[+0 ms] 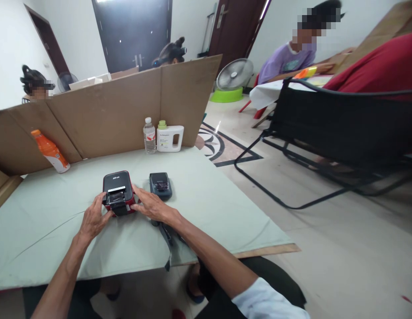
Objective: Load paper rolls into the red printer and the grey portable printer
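Note:
A black and red boxy device (117, 180), which looks like a small label printer, lies on the pale green tabletop (222, 208). A dark strip sits across its front. My left hand (93, 216) grips its left side, fingers on the edge and thumb at the front corner. On the opposite side my right hand (150, 204) holds the red edge, the thumb near the front. Just right of it rests a smaller dark grey device (160, 185), touched by neither hand as far as I can see. A dark strap (166, 237) runs under my right forearm to the table's front edge.
An orange bottle (50, 150), a clear water bottle (149, 136) and a white jug with a green cap (169, 139) stand along a cardboard partition (116, 113). Rightward are a black folding chair (325, 119), a fan (234, 74) and seated people; other heads show behind the cardboard.

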A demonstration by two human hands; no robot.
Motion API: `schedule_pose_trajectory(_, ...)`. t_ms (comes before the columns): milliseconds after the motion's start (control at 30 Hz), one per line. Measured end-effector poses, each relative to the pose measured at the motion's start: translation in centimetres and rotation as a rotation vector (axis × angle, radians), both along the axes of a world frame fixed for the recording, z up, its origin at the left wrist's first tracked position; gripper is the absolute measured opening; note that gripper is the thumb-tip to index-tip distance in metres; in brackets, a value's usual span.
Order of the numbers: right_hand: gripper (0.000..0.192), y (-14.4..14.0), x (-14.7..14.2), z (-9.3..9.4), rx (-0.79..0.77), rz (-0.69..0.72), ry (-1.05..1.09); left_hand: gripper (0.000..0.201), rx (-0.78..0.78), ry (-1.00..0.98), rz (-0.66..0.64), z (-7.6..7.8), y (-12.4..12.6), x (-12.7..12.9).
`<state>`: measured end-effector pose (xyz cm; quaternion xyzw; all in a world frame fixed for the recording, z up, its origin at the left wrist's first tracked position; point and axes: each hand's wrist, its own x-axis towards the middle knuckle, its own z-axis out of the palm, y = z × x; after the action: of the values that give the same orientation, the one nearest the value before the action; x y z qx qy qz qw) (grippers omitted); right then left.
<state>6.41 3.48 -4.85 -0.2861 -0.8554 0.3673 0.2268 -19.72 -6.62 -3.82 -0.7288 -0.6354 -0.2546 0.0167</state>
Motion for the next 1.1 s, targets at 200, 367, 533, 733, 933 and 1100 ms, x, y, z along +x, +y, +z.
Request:
schedule_pose_trajectory(200, 0.087, 0.1, -0.1, -0.3, -0.005, 0.014, 0.007, 0.069, -0.005, -0.001, -0.006, -0.5, 0.0, -0.1)
schedule_pose_trajectory(367, 0.088, -0.1, 0.0, -0.2, -0.014, 0.064, 0.075, 0.077, 0.001, -0.034, -0.009, -1.5, 0.0, 0.1)
schedule_pose_trajectory(533, 0.089, -0.5, 0.0, 0.3, -0.124, 0.124, 0.057, 0.080, -0.003, -0.095, 0.006, -3.1, 0.2, 0.6)
schedule_pose_trajectory(733, 0.078, -0.5, -0.3, 1.1, -0.178, 0.182, 0.051, 0.079, 0.060, -0.178, -0.004, -4.5, 0.3, 1.0)
schedule_pose_trajectory(933, 0.080, -1.1, -3.1, 3.7, -0.180, 0.250, 0.002, 0.076, 0.120, -0.215, 0.048, -3.7, -1.4, -1.2)
schedule_pose_trajectory(1100, 0.084, -2.3, -8.2, 4.6, -0.160, 0.334, 0.023, 0.074, 0.154, -0.161, 0.143, -1.9, -4.8, -5.6)
